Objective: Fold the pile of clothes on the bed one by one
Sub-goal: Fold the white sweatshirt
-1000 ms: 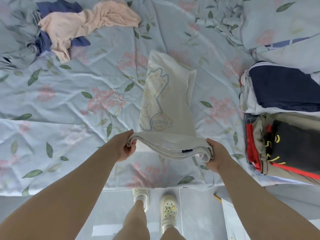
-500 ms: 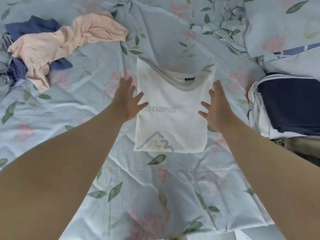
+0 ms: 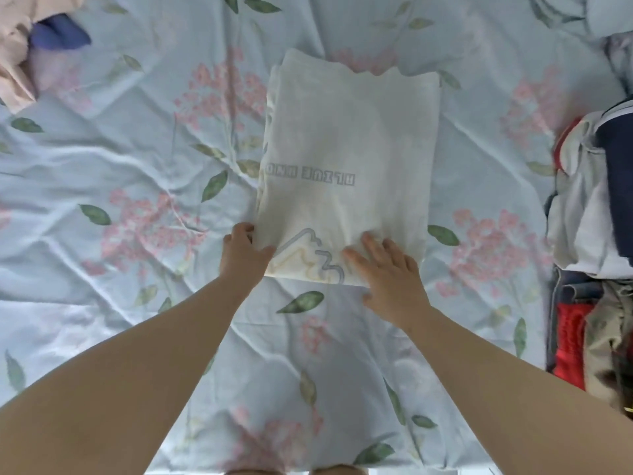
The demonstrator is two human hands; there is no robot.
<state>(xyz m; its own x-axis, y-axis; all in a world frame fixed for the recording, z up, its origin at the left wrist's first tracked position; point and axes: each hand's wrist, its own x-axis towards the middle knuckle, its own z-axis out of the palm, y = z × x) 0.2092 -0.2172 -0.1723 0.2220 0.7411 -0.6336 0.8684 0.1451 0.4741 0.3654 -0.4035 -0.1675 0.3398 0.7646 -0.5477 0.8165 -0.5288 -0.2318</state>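
Folded white T-shirt [image 3: 349, 138] lies flat mid floral bedsheet [image 3: 137, 166]. Grey block lettering [image 3: 310, 178] across it is upside down and not reliably readable; grey-yellow outline graphic [image 3: 315, 262] at its near edge. Left hand [image 3: 243, 252] pinches the shirt's near-left corner. Right hand [image 3: 390, 272] lies flat, fingers spread, on its near edge. Peach garment [image 3: 13, 63] and blue garment [image 3: 58, 37] far left of shirt; folded stack [image 3: 589, 200] to its right.

Bright, even, diffuse light fills the view, leaving only faint soft shadows beside the forearms [image 3: 144, 382] on the bedsheet [image 3: 102, 166]. The white T-shirt [image 3: 349, 138] looks slightly washed out. Detail is soft throughout, and wide-angle distortion bends and smears the clothes stack [image 3: 599, 234] at the right edge.
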